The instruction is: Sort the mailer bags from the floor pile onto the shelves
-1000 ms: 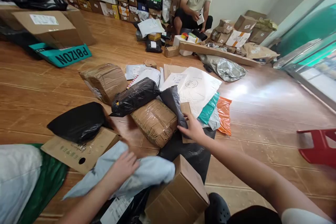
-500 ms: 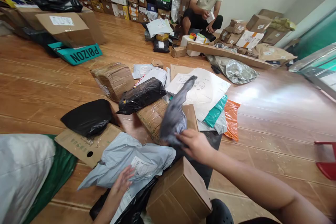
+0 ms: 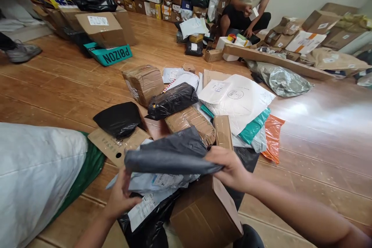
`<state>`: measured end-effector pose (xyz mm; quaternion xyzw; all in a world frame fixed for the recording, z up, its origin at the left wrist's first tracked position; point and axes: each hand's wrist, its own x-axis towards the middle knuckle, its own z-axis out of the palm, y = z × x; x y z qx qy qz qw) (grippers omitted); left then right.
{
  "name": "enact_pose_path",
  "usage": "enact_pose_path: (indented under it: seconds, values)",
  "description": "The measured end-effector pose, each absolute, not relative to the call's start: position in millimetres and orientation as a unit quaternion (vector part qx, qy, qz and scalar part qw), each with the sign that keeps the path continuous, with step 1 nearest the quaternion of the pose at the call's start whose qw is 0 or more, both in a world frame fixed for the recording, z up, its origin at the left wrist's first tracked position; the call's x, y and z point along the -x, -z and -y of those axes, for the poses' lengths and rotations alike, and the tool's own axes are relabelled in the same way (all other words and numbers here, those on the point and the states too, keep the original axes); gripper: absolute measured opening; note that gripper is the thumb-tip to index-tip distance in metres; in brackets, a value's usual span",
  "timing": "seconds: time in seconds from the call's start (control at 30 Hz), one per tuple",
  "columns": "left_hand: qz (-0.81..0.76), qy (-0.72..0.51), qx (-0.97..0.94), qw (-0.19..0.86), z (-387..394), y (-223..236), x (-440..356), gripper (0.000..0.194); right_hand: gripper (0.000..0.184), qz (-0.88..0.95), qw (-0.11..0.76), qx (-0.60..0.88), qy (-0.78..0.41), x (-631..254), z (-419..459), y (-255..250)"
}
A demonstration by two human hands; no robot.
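A dark grey plastic mailer bag (image 3: 171, 157) is held flat between both hands above the pile. My left hand (image 3: 120, 195) grips its left end and my right hand (image 3: 231, 168) pinches its right end. Under it lie a pale blue mailer with a label (image 3: 158, 182), a black bag (image 3: 148, 228) and a brown cardboard box (image 3: 205, 213). Just beyond sit a tape-wrapped brown parcel (image 3: 192, 122), a black parcel (image 3: 173, 100) and a white mailer (image 3: 236, 99).
A large white sack on green fabric (image 3: 35, 174) fills the left. Parcels cover the wooden floor (image 3: 319, 131): a taped box (image 3: 143, 81), a black bag (image 3: 119, 118), a teal box (image 3: 109, 54). A seated person (image 3: 247, 4) handles parcels at the back among stacked boxes.
My right hand pulled the grey mailer off the pile and toward me. My left hand let go of the pale blue mailer and took the grey one's other end.
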<state>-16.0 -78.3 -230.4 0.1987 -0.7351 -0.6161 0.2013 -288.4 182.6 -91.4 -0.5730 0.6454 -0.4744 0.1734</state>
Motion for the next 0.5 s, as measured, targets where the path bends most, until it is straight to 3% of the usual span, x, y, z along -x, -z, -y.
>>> enact_pose_path:
  seconds: [0.07, 0.17, 0.23, 0.33, 0.4, 0.5]
  values:
    - [0.728, 0.604, -0.274, 0.173, 78, 222, 31, 0.092, 0.014, -0.683, 0.196, 0.442, 0.548, 298, -176, 81]
    - [0.652, 0.667, -0.323, 0.161, 62, 210, 60, 0.059, 0.044, -0.704, 0.194, 0.243, 0.639, 315, -161, 93]
    - [0.554, 0.731, -0.351, 0.189, 47, 206, 75, 0.055, 0.053, -0.692, 0.227, 0.161, 0.665, 322, -153, 112]
    - [0.428, 0.772, -0.42, 0.21, 33, 210, 81, 0.06, 0.046, -0.707, 0.338, 0.121, 0.609, 322, -150, 145]
    - [0.372, 0.771, -0.474, 0.208, 32, 216, 78, 0.06, 0.041, -0.716, 0.412, 0.13, 0.548, 317, -154, 168]
    - [0.327, 0.755, -0.528, 0.211, 36, 231, 71, 0.059, 0.043, -0.711, 0.454, 0.194, 0.5, 311, -162, 202]
